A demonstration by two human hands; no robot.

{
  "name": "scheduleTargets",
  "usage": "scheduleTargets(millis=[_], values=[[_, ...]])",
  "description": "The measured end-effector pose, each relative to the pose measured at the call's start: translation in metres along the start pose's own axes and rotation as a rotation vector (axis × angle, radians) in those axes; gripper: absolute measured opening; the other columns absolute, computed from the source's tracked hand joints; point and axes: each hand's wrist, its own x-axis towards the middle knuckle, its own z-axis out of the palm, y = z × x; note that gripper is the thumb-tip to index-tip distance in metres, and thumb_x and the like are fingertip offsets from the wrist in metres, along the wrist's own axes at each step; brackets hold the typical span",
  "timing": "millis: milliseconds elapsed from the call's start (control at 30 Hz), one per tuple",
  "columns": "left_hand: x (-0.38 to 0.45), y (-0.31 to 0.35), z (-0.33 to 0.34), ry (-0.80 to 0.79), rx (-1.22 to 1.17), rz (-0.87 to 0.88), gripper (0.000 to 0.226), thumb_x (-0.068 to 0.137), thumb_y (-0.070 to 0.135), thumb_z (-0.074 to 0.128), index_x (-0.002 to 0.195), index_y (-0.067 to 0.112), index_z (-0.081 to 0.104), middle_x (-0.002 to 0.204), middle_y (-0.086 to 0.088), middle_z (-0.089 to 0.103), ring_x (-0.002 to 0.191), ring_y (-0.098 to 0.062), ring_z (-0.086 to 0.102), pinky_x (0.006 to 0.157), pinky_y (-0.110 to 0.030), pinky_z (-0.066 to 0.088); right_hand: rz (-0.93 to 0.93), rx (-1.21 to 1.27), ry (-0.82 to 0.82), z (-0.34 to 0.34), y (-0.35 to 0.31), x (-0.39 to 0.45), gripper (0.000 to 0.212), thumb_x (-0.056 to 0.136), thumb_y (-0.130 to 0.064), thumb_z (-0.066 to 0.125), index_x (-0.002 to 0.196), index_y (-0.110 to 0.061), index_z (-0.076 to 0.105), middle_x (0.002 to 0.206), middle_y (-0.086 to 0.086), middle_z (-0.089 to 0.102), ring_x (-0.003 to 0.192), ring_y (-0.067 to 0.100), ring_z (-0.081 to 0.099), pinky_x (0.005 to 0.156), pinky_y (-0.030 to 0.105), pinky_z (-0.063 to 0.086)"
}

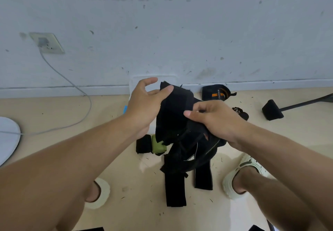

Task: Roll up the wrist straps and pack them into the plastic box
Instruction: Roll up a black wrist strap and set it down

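I hold a bundle of black wrist straps in the air over the floor, with loose ends hanging down to the tiles. My left hand pinches the top edge of the bundle with its thumb, the other fingers spread. My right hand grips the straps lower on the right. Under them stand a rolled black strap and a rolled green strap. The clear plastic box sits by the wall, mostly hidden behind my left hand. Another black strap with orange stripes lies near the wall.
A grey cable runs from a wall socket across the floor to a white round object at the left. A black stand foot lies at the right. My feet in pale sandals stand below.
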Motion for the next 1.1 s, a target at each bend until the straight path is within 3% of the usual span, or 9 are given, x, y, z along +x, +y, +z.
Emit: scheduleTargets(millis=[67, 200, 233, 300, 400, 600, 733, 900, 1100], values=[[0.0, -0.001, 0.002, -0.012, -0.008, -0.063, 0.083, 0.069, 0.066, 0.081, 0.139, 0.037, 0.047, 0.131, -0.001, 0.067, 0.121, -0.024, 0.066, 0.107, -0.048, 0.052, -0.037, 0.065, 0.063, 0.0, -0.001, 0.004, 0.034, 0.099, -0.032, 0.068, 0.073, -0.011, 0.065, 0.048, -0.007, 0.055, 0.042, 0.007, 0.048, 0.049, 0.018, 0.039], [0.002, -0.004, 0.001, -0.199, 0.012, -0.172, 0.108, 0.063, 0.072, 0.085, 0.149, 0.018, 0.047, 0.129, -0.005, 0.071, 0.109, -0.021, 0.074, 0.102, -0.043, 0.057, -0.076, 0.323, 0.162, -0.006, -0.005, 0.008, 0.027, 0.102, -0.029, 0.064, 0.085, -0.008, 0.067, 0.049, -0.009, 0.054, 0.044, 0.007, 0.048, 0.052, 0.02, 0.039], [0.002, -0.005, 0.0, -0.244, 0.06, -0.17, 0.104, 0.065, 0.068, 0.087, 0.147, 0.017, 0.051, 0.125, -0.004, 0.074, 0.107, -0.02, 0.076, 0.102, -0.041, 0.057, -0.079, 0.38, 0.175, -0.007, -0.005, 0.008, 0.028, 0.103, -0.028, 0.063, 0.092, -0.003, 0.068, 0.05, -0.009, 0.052, 0.044, 0.007, 0.047, 0.051, 0.019, 0.039], [-0.001, -0.008, 0.001, -0.333, 0.178, -0.133, 0.068, 0.081, 0.048, 0.085, 0.137, 0.018, 0.062, 0.116, 0.002, 0.078, 0.105, -0.016, 0.076, 0.104, -0.038, 0.055, -0.095, 0.443, 0.189, -0.01, -0.004, 0.009, 0.036, 0.104, -0.027, 0.061, 0.104, 0.009, 0.065, 0.051, -0.005, 0.047, 0.046, 0.011, 0.041, 0.051, 0.021, 0.038], [-0.008, -0.009, 0.005, -0.355, 0.204, -0.052, 0.025, 0.098, 0.029, 0.071, 0.12, 0.02, 0.075, 0.109, 0.005, 0.08, 0.104, -0.014, 0.076, 0.103, -0.037, 0.056, -0.086, 0.432, 0.19, -0.014, -0.003, 0.01, 0.036, 0.104, -0.03, 0.06, 0.117, 0.003, 0.068, 0.049, -0.006, 0.048, 0.046, 0.01, 0.043, 0.051, 0.018, 0.041], [-0.005, -0.003, 0.007, -0.197, 0.04, -0.034, 0.023, 0.106, 0.028, 0.06, 0.125, 0.021, 0.07, 0.11, 0.0, 0.079, 0.1, -0.018, 0.076, 0.087, -0.04, 0.064, -0.048, 0.387, 0.084, -0.012, -0.004, 0.004, 0.025, 0.108, -0.027, 0.054, 0.116, -0.015, 0.073, 0.055, -0.013, 0.064, 0.048, 0.0, 0.059, 0.05, 0.012, 0.046], [-0.001, -0.004, 0.007, -0.12, -0.057, -0.068, 0.026, 0.109, 0.03, 0.052, 0.128, 0.017, 0.066, 0.118, -0.004, 0.077, 0.105, -0.025, 0.076, 0.087, -0.048, 0.064, -0.049, 0.273, 0.056, -0.01, -0.002, 0.006, 0.031, 0.108, -0.025, 0.053, 0.136, -0.028, 0.066, 0.108, -0.01, 0.078, 0.098, 0.005, 0.074, 0.092, 0.024, 0.057], [0.001, -0.003, 0.006, -0.069, -0.082, -0.049, 0.028, 0.109, 0.03, 0.052, 0.133, 0.02, 0.062, 0.125, -0.003, 0.073, 0.109, -0.027, 0.074, 0.088, -0.05, 0.064, -0.038, 0.223, 0.026, -0.006, -0.002, -0.001, 0.014, 0.105, -0.023, 0.058, 0.11, -0.011, 0.063, 0.086, 0.006, 0.075, 0.067, 0.011, 0.067, 0.064, 0.023, 0.052], [-0.002, -0.001, 0.01, -0.121, -0.109, -0.042, 0.025, 0.109, 0.027, 0.054, 0.13, 0.017, 0.062, 0.12, -0.005, 0.076, 0.104, -0.027, 0.077, 0.089, -0.051, 0.063, -0.061, 0.253, 0.089, -0.001, 0.004, 0.0, 0.013, 0.096, -0.025, 0.072, 0.095, -0.011, 0.073, 0.101, 0.026, 0.074, 0.08, 0.024, 0.063, 0.088, 0.044, 0.057]])
